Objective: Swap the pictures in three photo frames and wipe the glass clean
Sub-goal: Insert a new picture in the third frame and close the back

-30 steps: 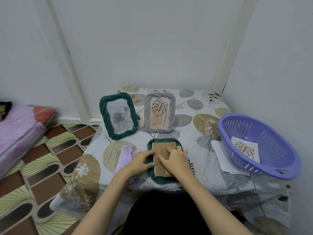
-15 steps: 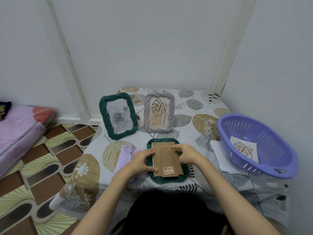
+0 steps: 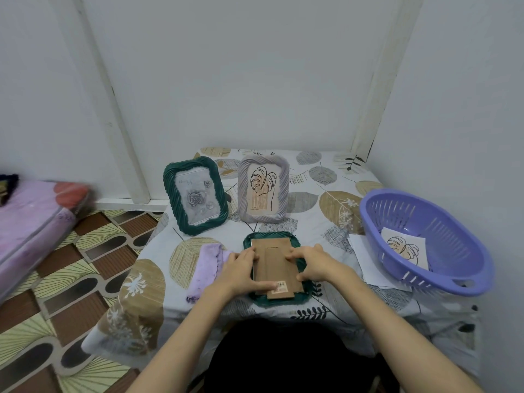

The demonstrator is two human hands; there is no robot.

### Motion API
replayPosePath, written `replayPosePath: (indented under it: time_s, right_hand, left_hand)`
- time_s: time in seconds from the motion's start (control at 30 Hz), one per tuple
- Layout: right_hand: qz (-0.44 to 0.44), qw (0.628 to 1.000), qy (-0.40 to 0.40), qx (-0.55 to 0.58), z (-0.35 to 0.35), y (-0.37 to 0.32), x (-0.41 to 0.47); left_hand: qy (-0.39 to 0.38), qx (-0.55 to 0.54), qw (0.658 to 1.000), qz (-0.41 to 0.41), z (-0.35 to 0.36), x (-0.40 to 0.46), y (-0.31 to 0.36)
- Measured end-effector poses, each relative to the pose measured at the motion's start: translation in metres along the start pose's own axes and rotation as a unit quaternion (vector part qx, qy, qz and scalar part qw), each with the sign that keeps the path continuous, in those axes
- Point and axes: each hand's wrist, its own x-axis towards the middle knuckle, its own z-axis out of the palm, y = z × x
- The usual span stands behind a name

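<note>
A dark green frame (image 3: 300,300) lies face down at the table's near edge, its brown cardboard backing (image 3: 273,265) up with a barcode sticker at the bottom. My left hand (image 3: 241,272) holds the frame's left rim, thumb stretched across the backing's lower edge. My right hand (image 3: 314,265) holds the right rim, bent fingertips on the backing. Behind stand a green frame with a rose picture (image 3: 195,194) and a grey frame with a leaf drawing (image 3: 263,188). A lilac cloth (image 3: 208,265) lies left of my left hand.
A purple slotted basket (image 3: 442,282) at the right holds a loose leaf picture (image 3: 404,248) and sits on white paper sheets (image 3: 365,256). Walls close off the back and right. A pink mattress (image 3: 34,222) lies on the patterned floor at left.
My right hand slid from the backing's top right corner down to its right side. My left thumb moved down towards the sticker. The frame stays flat.
</note>
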Motion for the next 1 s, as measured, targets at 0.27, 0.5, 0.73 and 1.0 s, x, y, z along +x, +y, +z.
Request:
replayPosePath:
  time_s: [0.27, 0.5, 0.73, 1.0]
  right_hand:
    - [-0.054, 0.998, 0.036, 0.017, 0.005, 0.022, -0.018]
    - [-0.026, 0.992, 0.122, -0.001, 0.009, 0.02, -0.04]
    - [0.041, 0.982, 0.185, 0.02, 0.033, 0.014, -0.06]
    - [0.046, 0.951, 0.273, 0.139, 0.056, 0.015, -0.056]
  left_hand:
    - [-0.042, 0.06, 0.997, -0.001, 0.0, 0.0, 0.004]
    - [-0.032, 0.059, 0.998, 0.001, 0.004, -0.003, 0.0]
    - [-0.026, 0.044, 0.999, 0.005, 0.006, -0.004, -0.001]
    - [-0.022, 0.038, 0.999, 0.0, 0.008, -0.004, -0.001]
